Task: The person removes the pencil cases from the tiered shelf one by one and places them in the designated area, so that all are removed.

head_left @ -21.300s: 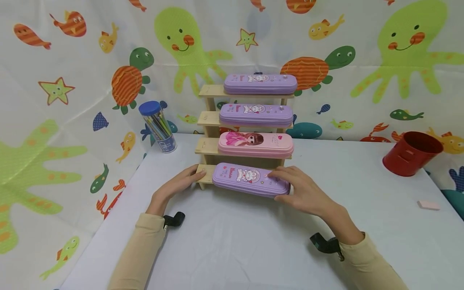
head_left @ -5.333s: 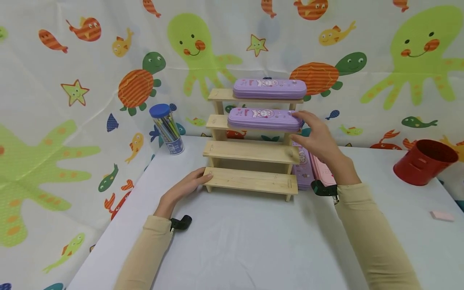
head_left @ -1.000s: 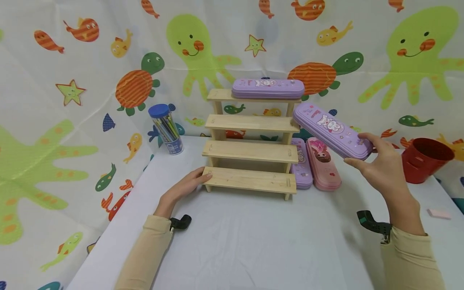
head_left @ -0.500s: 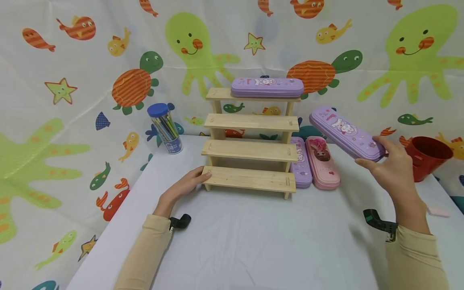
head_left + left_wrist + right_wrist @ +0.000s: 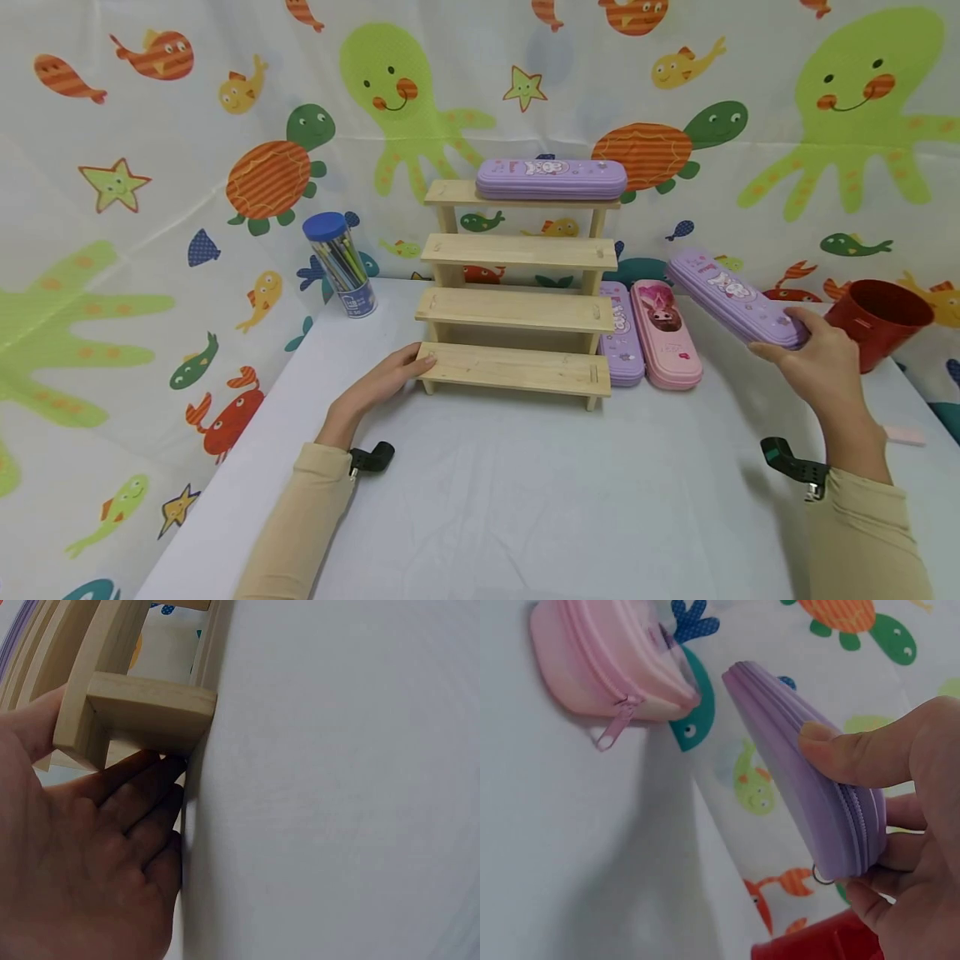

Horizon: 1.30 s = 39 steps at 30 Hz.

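Nearest, left hand point(image 5: 378, 388) lies flat w/ relaxed fingers against the wooden rack's point(image 5: 517, 310) bottom step, steadying it. Right hand point(image 5: 821, 358) grips a purple pencil case point(image 5: 735, 298) mid-air, tilted, just right of the purple case point(image 5: 621, 343) & pink case point(image 5: 664, 343) lying on the white counter point(image 5: 525, 500). Probably the set-down step: lower it flat beside the pink one. Behind: one more purple case on top shelf point(image 5: 551, 177), sea-animal backdrop point(image 5: 150, 167).
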Tool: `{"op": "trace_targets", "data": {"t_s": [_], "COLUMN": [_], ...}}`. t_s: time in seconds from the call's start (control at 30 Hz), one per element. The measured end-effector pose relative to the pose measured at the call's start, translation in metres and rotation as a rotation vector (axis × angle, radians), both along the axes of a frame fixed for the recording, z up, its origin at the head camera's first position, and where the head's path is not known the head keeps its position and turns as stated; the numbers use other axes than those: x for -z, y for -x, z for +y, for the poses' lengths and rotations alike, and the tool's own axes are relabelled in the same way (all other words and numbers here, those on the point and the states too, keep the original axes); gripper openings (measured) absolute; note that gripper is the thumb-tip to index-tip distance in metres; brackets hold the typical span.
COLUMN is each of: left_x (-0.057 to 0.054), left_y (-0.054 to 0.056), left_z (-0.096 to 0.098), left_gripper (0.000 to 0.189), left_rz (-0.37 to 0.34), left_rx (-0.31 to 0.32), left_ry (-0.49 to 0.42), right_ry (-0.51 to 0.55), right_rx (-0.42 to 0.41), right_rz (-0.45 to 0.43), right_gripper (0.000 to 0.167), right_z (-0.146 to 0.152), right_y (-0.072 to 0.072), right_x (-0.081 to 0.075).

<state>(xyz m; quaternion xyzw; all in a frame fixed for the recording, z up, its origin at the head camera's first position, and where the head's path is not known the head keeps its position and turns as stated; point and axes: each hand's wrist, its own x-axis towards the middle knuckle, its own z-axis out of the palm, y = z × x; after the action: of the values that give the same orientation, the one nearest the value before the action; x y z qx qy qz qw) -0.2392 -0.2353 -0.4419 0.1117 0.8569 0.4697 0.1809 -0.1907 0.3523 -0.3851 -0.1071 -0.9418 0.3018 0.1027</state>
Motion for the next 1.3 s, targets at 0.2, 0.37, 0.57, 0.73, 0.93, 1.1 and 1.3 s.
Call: {"op": "trace_targets", "data": {"t_s": [0.2,0.37,0.57,0.73,0.93,1.1,1.3], "left_x": [-0.001,-0.001,0.000,-0.002,-0.002,-0.002,-0.001], "left_y": [0.000,-0.001,0.000,0.000,0.001,0.001,0.001], "left_z": [0.000,0.000,0.000,0.001,0.001,0.000,0.000], "left_gripper": [0.075,0.075,0.077,0.078,0.078,0.078,0.081], "left_rz": [0.005,0.002,-0.008,-0.009,-0.009,-0.006,-0.012], "left_rx": [0.002,-0.006,-0.013,-0.015,-0.011,-0.009,-0.020], "left_ry": [0.004,0.010,0.016,0.017,0.010,0.001,0.012], "right_ry": [-0.021,-0.017,-0.013,-0.031,-0.051,-0.064,-0.073], "right_rx": [0.007,0.015,0.000,-0.062,-0.170,-0.267,-0.334], "right_rz": [-0.064,-0.148,-0.224,-0.278,-0.335,-0.368,-0.382], "right_gripper": [0.085,0.092,0.098,0.101,0.098,0.088,0.079], "right_z": [0.009,0.013,0.017,0.020,0.021,0.019,0.012], "right_y": [0.001,0.003,0.005,0.004,0.002,0.001,0.004], "right_x": [0.010,0.016,0.023,0.027,0.026,0.018,0.012]}}
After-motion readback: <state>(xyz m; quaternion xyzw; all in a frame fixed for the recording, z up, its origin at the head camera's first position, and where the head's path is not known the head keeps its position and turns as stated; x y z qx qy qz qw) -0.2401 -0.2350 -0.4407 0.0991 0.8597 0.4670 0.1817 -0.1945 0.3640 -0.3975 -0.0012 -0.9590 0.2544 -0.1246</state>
